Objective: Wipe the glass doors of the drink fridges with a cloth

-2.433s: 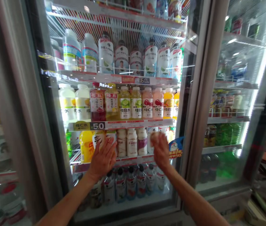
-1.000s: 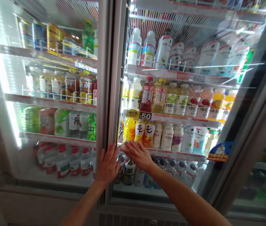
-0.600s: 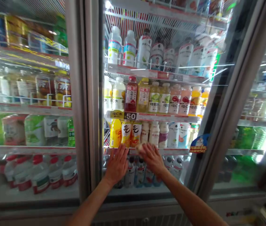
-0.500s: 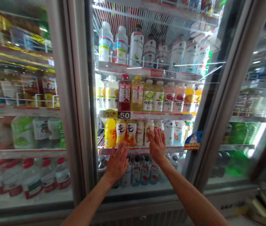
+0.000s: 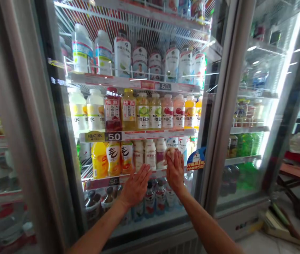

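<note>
A glass door (image 5: 150, 83) of a drinks fridge stands in front of me. My right hand (image 5: 175, 173) presses a bunched, pale brownish cloth (image 5: 170, 153) to the glass, in front of the bottles at the right of the third shelf. Lower and to the left, my left hand (image 5: 136, 185) is flat, fingers stretched out, at the glass below that shelf's price strip. It holds nothing. Behind the glass between the hands are white bottles (image 5: 150, 154). The palm side of both hands is hidden.
Thick metal door frames (image 5: 230, 102) run up both sides. A blue and yellow sticker (image 5: 196, 158) is on the glass to the right of my hand. Bottles fill several shelves. On the floor at the right lies a cream-coloured box-like object (image 5: 274, 224), near a folding stool (image 5: 295, 173).
My view has turned to the right. My right hand and the cloth have slid right across the glass, off the white bottles. My left hand has also shifted right, still flat.
</note>
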The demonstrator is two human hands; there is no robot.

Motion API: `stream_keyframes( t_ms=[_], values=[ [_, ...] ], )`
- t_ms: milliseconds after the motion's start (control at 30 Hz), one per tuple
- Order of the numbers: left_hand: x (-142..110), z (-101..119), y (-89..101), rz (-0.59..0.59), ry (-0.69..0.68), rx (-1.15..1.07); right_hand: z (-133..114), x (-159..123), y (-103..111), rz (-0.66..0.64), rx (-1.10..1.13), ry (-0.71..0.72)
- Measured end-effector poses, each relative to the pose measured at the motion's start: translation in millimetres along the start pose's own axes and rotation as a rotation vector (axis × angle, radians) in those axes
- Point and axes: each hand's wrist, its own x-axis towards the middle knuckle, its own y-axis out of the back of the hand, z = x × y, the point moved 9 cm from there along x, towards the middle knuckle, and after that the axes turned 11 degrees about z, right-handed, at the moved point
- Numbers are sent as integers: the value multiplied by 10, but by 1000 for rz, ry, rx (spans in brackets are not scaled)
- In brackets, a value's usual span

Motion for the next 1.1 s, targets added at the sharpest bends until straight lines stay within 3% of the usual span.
stream_keyframes(
  t_ms=[133, 200, 300, 367, 567, 633, 733, 767, 833, 933, 967, 1033, 1100],
  values=[
    [25, 173, -164, -45, -82, -21, 22, -540, 113, -126, 21, 174],
    [100, 182, -223, -48, -98, -22, 273, -354, 127, -82, -5, 123],
    [285, 130, -278, -20, -85, -5, 763, 227, 135, 84, -72, -65],
    [374, 118, -294, -4, -89, 6, 893, 362, 140, 129, -80, -113],
    [445, 140, -261, 7, -159, -4, 849, -264, 247, 40, -17, -55],
    [526, 55, -234, 20, -136, 8, 1045, -49, 243, 79, -32, -99],
    [674, -84, -201, 38, -91, 29, 1275, 588, 205, 224, -73, -240],
    [711, -106, -190, 42, -90, 29, 1220, 751, 180, 263, -69, -258],
    [755, -138, -163, 51, -90, 31, 862, 895, 88, 258, -18, -176],
    [760, -233, -96, 56, -71, 61, 82, 708, -78, 58, 137, 181],
    [752, -292, -62, 54, -63, 75, -63, 629, -93, 3, 174, 278],
    [732, -470, 45, 61, -31, 102, 2, 674, -47, 28, 169, 280],
    [712, -727, 208, 91, 28, 137, 383, 928, 57, 212, 79, 39]
  ],
)
